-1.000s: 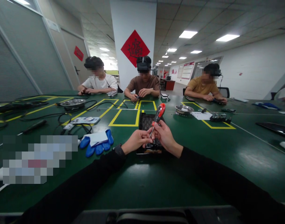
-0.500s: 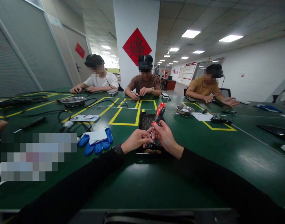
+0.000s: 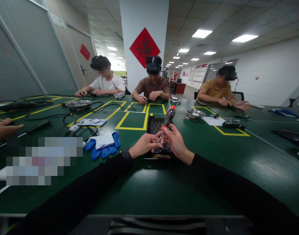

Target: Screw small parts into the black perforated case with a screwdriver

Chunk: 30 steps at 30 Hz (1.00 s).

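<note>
My right hand (image 3: 175, 142) is closed around a screwdriver with a red and black handle (image 3: 169, 116), which leans up and to the right. Its metal shaft runs down between both hands. My left hand (image 3: 144, 145) is curled, its fingertips pinched at the lower end of the shaft. Both hands hover over a black device (image 3: 157, 138) that lies flat on the green table (image 3: 149, 189). What the tip touches is hidden by the fingers.
Blue and white gloves (image 3: 104, 146) lie left of my hands, with black cables (image 3: 75, 125) and a metal bowl (image 3: 78, 104) beyond. A second metal bowl (image 3: 194, 114) sits right. Three people work across the table. Another person's hand (image 3: 4, 129) is at the left edge.
My hands and the screwdriver stay almost still. Another person's hand has reached in along the table at the left edge. The camera has tilted slightly.
</note>
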Tool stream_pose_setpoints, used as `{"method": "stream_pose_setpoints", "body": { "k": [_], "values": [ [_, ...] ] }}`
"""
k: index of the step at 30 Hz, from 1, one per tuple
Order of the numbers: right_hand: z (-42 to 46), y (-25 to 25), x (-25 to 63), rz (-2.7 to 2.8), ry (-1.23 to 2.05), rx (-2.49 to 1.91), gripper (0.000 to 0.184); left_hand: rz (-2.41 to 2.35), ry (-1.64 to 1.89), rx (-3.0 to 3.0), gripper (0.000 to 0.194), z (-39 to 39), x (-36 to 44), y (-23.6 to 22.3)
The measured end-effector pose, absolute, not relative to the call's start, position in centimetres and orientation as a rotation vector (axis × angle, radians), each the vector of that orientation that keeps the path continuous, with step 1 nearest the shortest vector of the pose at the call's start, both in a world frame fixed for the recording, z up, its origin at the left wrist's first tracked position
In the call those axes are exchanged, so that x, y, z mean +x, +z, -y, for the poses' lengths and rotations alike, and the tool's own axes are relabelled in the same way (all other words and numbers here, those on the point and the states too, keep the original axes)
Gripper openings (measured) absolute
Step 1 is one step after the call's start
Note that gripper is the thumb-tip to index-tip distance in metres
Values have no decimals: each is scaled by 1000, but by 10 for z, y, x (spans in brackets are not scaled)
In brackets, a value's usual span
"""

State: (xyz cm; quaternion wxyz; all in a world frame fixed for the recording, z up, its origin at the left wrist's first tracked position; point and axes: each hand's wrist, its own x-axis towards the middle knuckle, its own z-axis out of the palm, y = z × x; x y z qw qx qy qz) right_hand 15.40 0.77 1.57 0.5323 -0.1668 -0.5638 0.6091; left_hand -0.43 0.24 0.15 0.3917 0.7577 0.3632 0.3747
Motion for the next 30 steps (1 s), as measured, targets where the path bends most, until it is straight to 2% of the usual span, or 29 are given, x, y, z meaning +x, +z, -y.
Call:
{"method": "stream_pose_setpoints", "body": {
  "k": [10, 15, 22, 30],
  "values": [
    [-9, 16, 155, 1311, 1506, -394, 27, -903, 958, 1919, 34, -2, -5, 0],
    [-10, 14, 154, 1314, 1486, -411, 19, -898, 948, 1931, 36, -4, -5, -1],
    [-12, 11, 154, 1386, 1421, -422, 27, -903, 930, 1910, 31, -2, -4, 1],
    [-10, 15, 155, 1296, 1515, -391, 29, -939, 939, 1925, 33, -2, -4, 2]
  ]
}}
